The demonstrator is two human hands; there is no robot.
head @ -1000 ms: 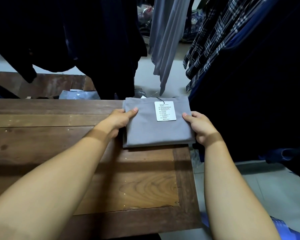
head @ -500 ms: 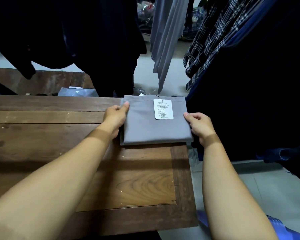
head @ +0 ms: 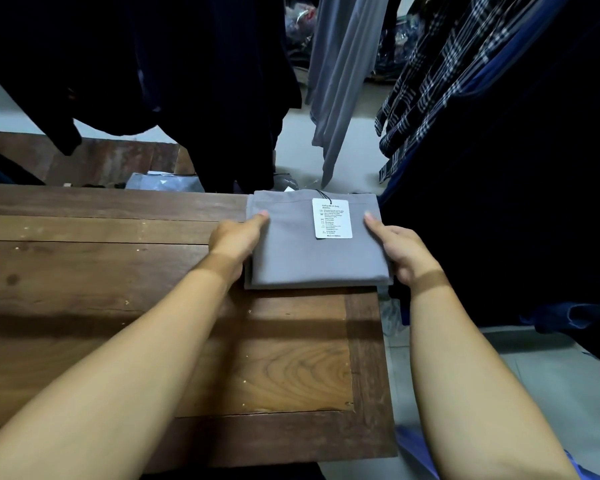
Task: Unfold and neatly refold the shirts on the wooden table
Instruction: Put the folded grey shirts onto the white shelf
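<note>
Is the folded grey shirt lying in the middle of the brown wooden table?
No, the folded grey shirt sits at the far right corner of the brown wooden table.

Grey folded shirt [head: 312, 251] w/ white tag [head: 332, 218], brown wooden table [head: 118, 271], navy-white plaid garments [head: 426, 81] behind.

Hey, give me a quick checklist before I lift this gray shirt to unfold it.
1. Left hand holds the shirt at its left edge: ok.
2. Right hand holds its right edge: ok.
3. Grip beneath the shirt: cannot tell, hidden.
4. Tag lies free on top, not trapped: ok.
5. Shirt fully on the table: not ok, its right edge seems to overhang the corner.
6. Bare wood to the left for spreading out: ok.
</note>
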